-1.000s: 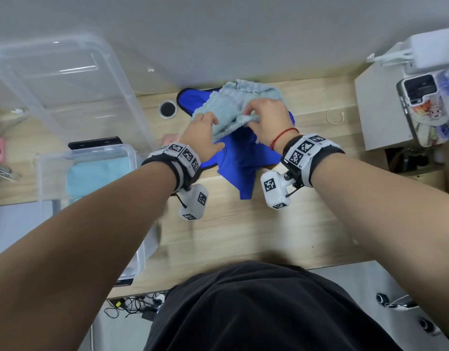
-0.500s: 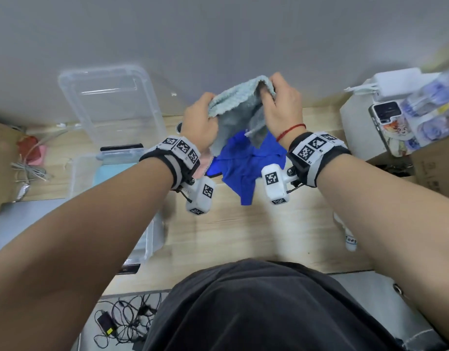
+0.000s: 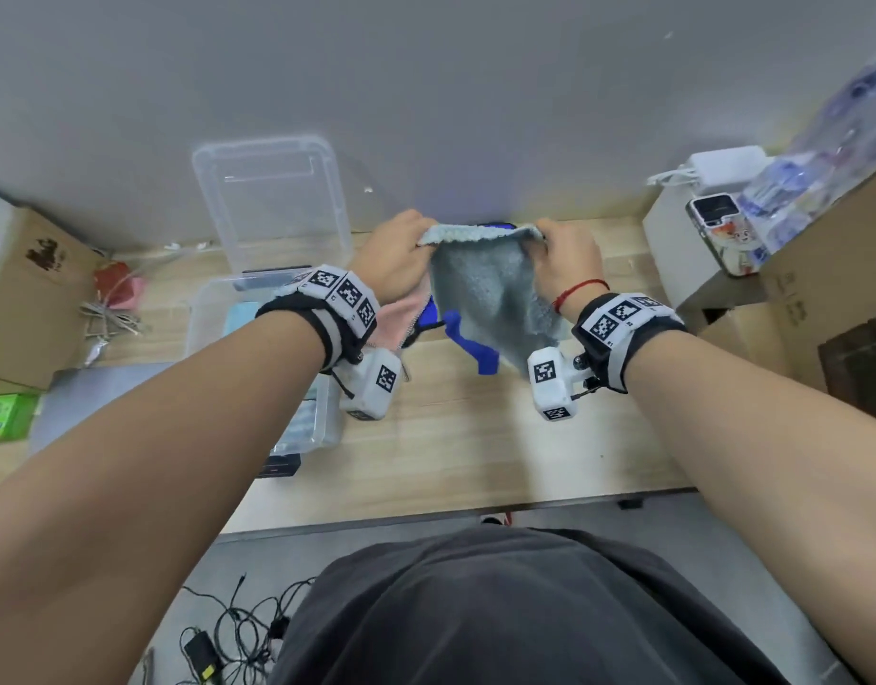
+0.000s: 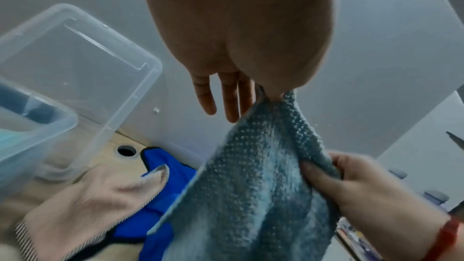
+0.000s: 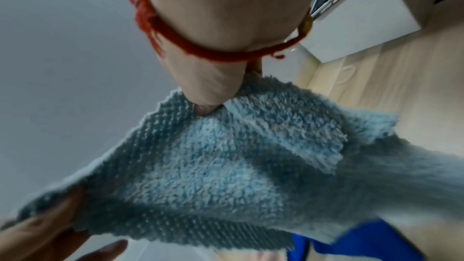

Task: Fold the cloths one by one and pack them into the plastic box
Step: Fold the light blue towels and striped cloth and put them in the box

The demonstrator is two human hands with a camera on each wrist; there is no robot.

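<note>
**Head view: light-blue cloth held up above desk**

Left hand and right hand each pinch a top corner of the light-blue cloth; it hangs spread between them over the blue cloth and pink cloth. Plastic box sits left, on the desk.

Bare wooden desk lies open nearside; plastic box blocks left, cardboard boxes right.

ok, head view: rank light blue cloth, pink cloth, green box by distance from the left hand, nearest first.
From the left hand:
1. light blue cloth, its top corner pinched in that hand.
2. pink cloth, on the table just beneath the wrist.
3. green box, far off at the left edge.
</note>
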